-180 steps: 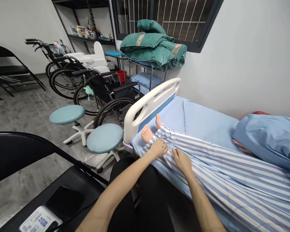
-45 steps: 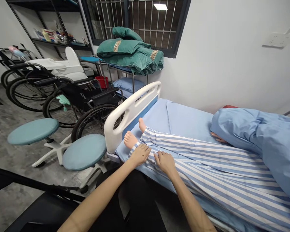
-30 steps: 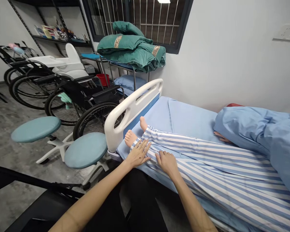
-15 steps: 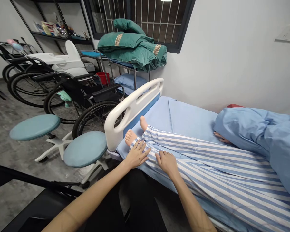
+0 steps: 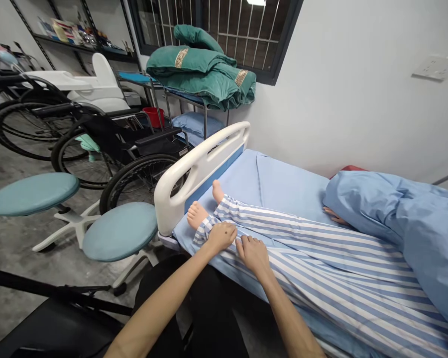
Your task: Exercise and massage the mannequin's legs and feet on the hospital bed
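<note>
Blue-and-white striped trousers (image 5: 302, 236) cover two legs stretched out on the bed, with bare feet (image 5: 197, 215) near the footboard; whether they belong to a person or a manikin I cannot tell. My left hand (image 5: 223, 235) is closed over the nearer lower leg, just above the ankle cuff, its fingers curled down and mostly hidden. Close beside it, my right hand (image 5: 254, 252) rests higher on the same leg, fingers bent over the cloth. A narrow gap separates the two hands.
A white footboard (image 5: 168, 191) closes the bed's left end. Blue bedding (image 5: 399, 219) covers the upper body, and a hand (image 5: 335, 215) shows at its edge. Two round stools (image 5: 121, 231) and wheelchairs (image 5: 142, 174) stand left. Green quilts (image 5: 205, 74) lie stacked below the window.
My left hand has slid from the ankle up the leg toward my right hand, and its spread fingers have curled. My right hand stays on the leg. The view has shifted slightly right.
</note>
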`<state>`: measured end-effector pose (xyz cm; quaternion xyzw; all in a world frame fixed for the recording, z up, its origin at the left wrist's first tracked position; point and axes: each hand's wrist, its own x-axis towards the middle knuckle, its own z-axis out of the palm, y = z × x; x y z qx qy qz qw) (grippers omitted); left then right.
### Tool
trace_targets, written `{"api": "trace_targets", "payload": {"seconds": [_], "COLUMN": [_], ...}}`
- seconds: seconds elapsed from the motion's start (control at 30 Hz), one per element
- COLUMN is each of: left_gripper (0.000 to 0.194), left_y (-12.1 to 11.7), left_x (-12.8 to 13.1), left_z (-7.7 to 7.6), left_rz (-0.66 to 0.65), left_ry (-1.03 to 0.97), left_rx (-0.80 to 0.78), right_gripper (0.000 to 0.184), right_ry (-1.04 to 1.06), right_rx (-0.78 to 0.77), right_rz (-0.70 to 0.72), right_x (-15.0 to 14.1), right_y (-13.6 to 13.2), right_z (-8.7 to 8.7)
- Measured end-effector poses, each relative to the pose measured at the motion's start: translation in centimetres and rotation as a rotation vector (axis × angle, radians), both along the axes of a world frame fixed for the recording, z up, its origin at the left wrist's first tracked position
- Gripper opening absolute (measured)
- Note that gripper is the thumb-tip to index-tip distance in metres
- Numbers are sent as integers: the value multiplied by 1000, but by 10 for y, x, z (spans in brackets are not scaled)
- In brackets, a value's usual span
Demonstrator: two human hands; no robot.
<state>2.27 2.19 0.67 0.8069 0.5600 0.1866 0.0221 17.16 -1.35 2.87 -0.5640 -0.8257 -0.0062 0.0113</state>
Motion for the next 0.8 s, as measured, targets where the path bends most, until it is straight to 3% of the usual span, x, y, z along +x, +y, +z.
{"api": "trace_targets", "payload": {"seconds": [0.13,0.47,0.6,0.7,0.8], "left_gripper": [33,32,32,33,32], "left_y": [-2,-2,-3,-2,1], "left_x": [1,3,4,5,4], "left_z": [-6,-3,-1,-1,-4], "left_rz": [14,18,38,50,39], "left_ry": [5,11,20,23,40], "left_rx": [5,-9,-26,-28,-60], "right_gripper": [43,43,41,34,38], "right_ry": [1,12,48,150,304], "right_rx": [-15,-38,-124,-192,-131], "right_rz": [-5,-14,-7,26,104], "right_x": [0,-1,3,4,-8], "right_y": [0,-1,4,10,15], "right_z": [0,4,6,15,33]}}
